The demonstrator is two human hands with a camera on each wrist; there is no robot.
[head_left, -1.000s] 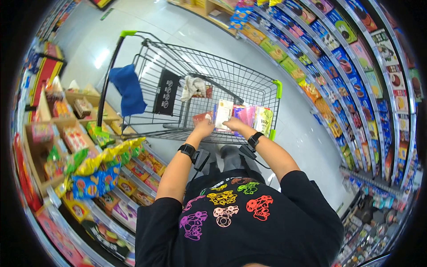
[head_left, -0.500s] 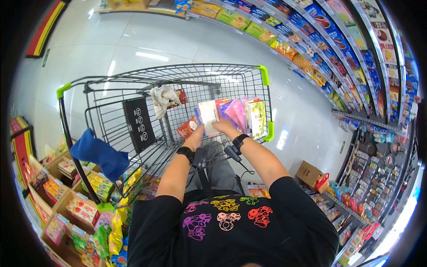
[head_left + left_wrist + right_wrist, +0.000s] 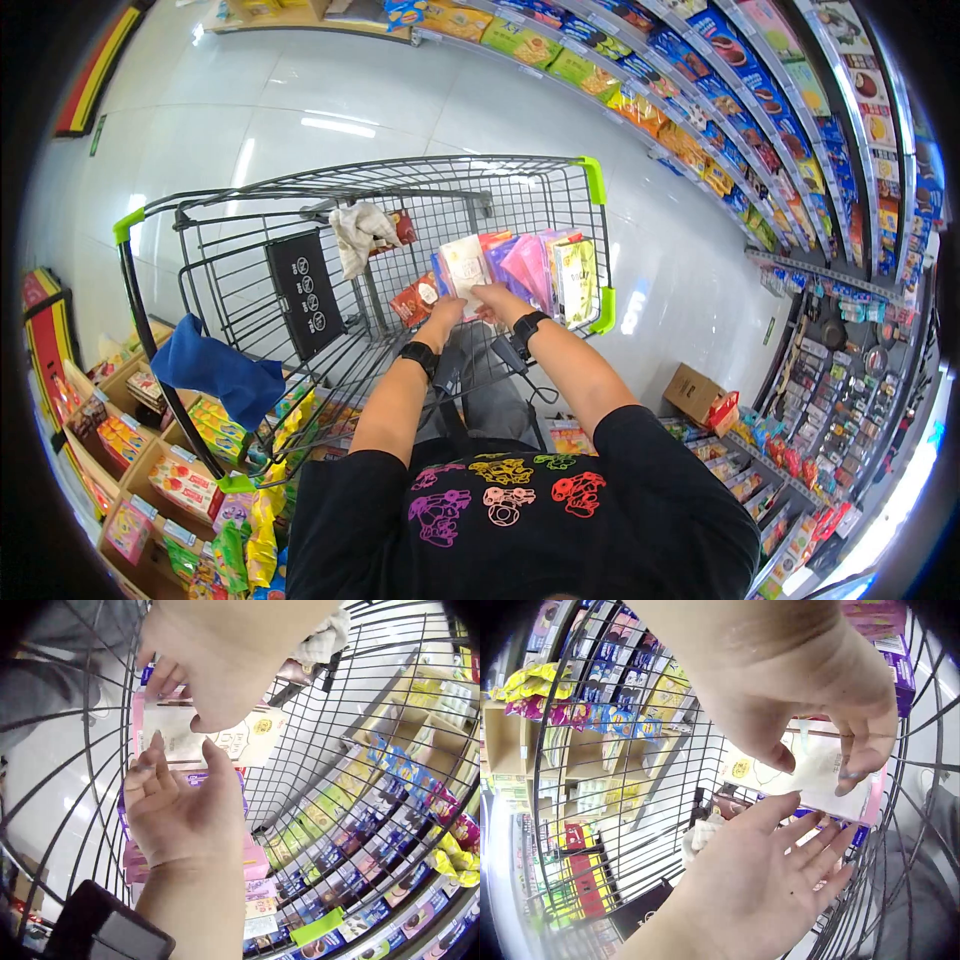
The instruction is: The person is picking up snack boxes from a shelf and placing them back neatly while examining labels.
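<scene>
A flat white snack box [image 3: 465,265] with a yellow round mark lies in the shopping cart [image 3: 380,165], on top of other boxes. Over its near end, my left hand [image 3: 443,318] and right hand [image 3: 503,302] come close together. In the right wrist view, my left hand [image 3: 761,866] spreads its fingers along the box's edge. Bent loosely over the face of the white box [image 3: 821,780], my right hand [image 3: 821,690] leaves a gap between thumb and fingertips. Purple and pink packs [image 3: 530,265], a green Pocky box [image 3: 577,275] and a red pack [image 3: 413,300] lie alongside.
A crumpled pale cloth [image 3: 362,238] and a black sign [image 3: 305,295] sit toward the cart's handle, where a blue cloth [image 3: 215,370] hangs. Snack shelves [image 3: 700,100] stand on the right, wooden display bins [image 3: 160,470] at lower left. A cardboard box [image 3: 690,392] stands behind.
The cart first shifted left and turned in the head view, then stayed nearly still. Both hands have drawn closer together at the white box's near end, and the box has tilted slightly.
</scene>
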